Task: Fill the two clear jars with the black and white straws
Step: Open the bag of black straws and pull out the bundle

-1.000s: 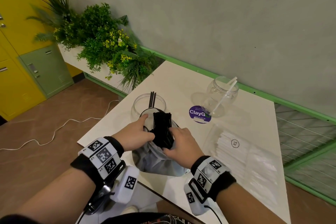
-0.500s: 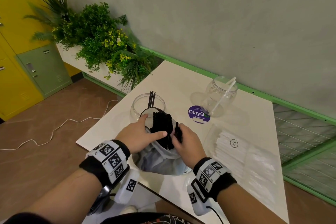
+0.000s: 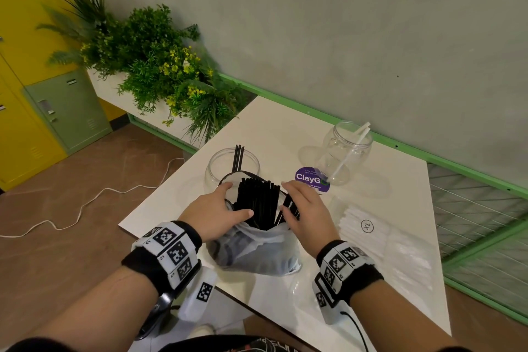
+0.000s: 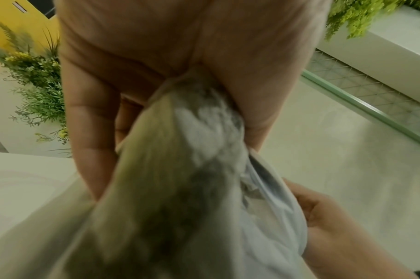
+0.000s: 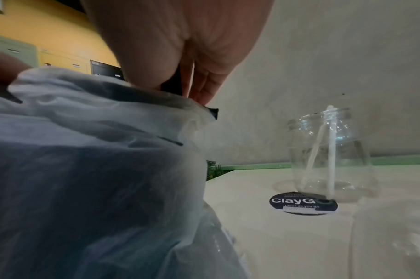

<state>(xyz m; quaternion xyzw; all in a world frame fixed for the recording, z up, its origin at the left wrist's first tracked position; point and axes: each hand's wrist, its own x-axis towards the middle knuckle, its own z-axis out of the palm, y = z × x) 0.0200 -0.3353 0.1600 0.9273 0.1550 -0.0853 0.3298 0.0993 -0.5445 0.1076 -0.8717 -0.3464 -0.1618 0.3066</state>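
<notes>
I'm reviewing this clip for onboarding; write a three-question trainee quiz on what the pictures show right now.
1. True or false: the jar behind the plastic bag holds white straws.
2. Multiple choice: where does the purple ClayGo sticker lie? A) on the floor B) on the table, at the foot of the jar with white straws C) on the wall
3. Fill in: the left hand and right hand both work at the mouth of the bag around a bundle of ____ straws.

Key: 1 false, its straws are black; 2 B; 3 black. The right hand's grip pinches a few of them.
</notes>
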